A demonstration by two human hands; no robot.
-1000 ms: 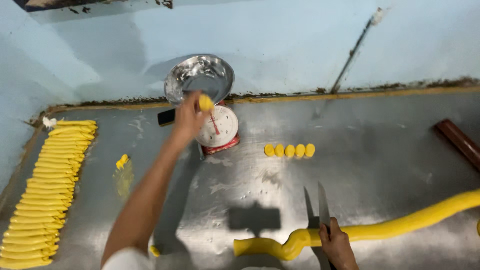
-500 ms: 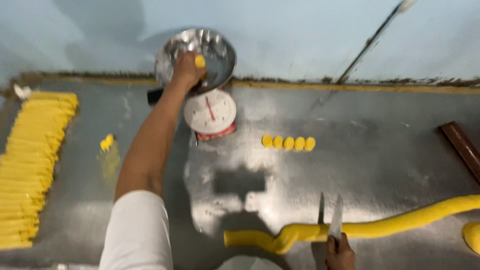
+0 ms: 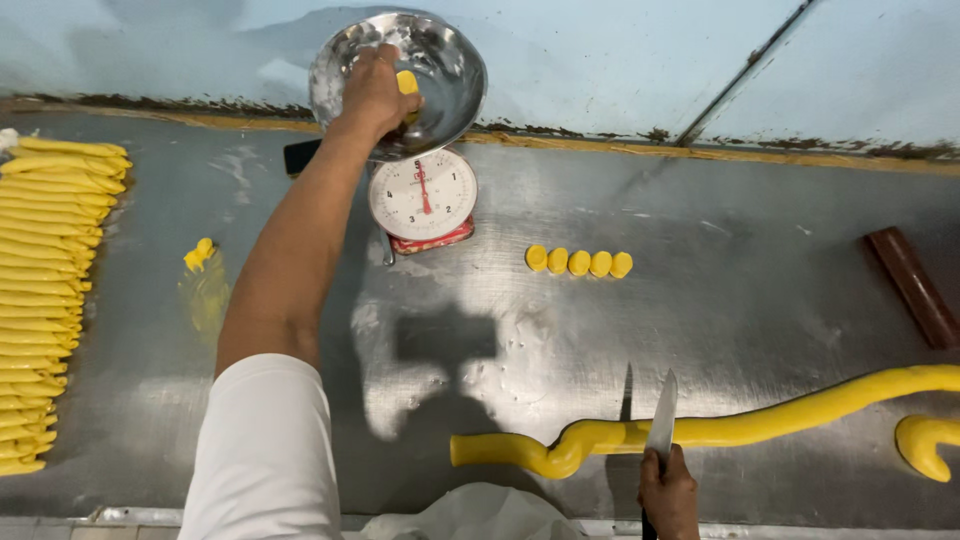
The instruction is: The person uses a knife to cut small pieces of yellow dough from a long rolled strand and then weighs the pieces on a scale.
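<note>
The left hand (image 3: 375, 90) grips a small yellow dough piece (image 3: 406, 82) inside the round steel scale bowl (image 3: 440, 60); beneath the bowl, the right hand (image 3: 668, 492) clasps a steel knife (image 3: 661, 425) across the long yellow dough rope (image 3: 760, 428).

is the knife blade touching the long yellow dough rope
Touching. The head view shows the knife, held in the right hand, with its blade lying across the long yellow dough rope and no gap visible between them.

A short white sleeve (image 3: 262, 450) covers the left upper arm. The left hand (image 3: 375, 95) and right hand (image 3: 668, 492) are bare.
</note>
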